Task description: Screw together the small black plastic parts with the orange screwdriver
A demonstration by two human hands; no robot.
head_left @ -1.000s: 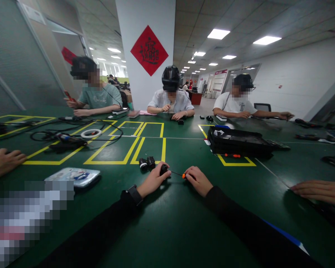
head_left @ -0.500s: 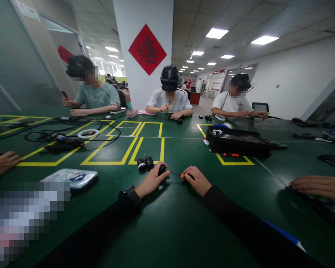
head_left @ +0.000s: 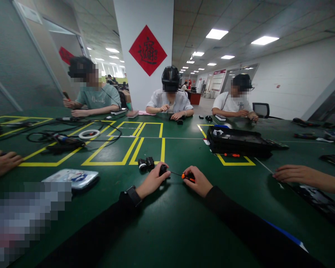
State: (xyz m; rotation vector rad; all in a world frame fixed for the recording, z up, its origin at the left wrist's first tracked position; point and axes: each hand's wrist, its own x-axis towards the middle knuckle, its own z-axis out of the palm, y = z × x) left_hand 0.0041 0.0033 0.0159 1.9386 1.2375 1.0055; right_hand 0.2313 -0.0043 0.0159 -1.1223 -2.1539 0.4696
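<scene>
My left hand (head_left: 154, 181), with a black watch at its wrist, holds a small black round part (head_left: 163, 170) between thumb and fingers. My right hand (head_left: 197, 181) is closed on the black and orange handle of a screwdriver (head_left: 191, 178). The thin shaft points left and its tip reaches the black part; the exact contact is too small to tell. Two more black round parts (head_left: 146, 164) stand side by side on the green table (head_left: 156, 230), just beyond my left hand.
A stack of black trays (head_left: 240, 139) lies at the right, cables (head_left: 61, 139) and a white ring (head_left: 89, 134) at the left. A phone (head_left: 75, 178) is near the left. Other people's hands (head_left: 2, 163) rest at both sides, and three people sit opposite.
My right hand has opened its grasp slightly, showing more of the screwdriver handle. The other person's hand at the right has moved left. My left hand stays nearly in place.
</scene>
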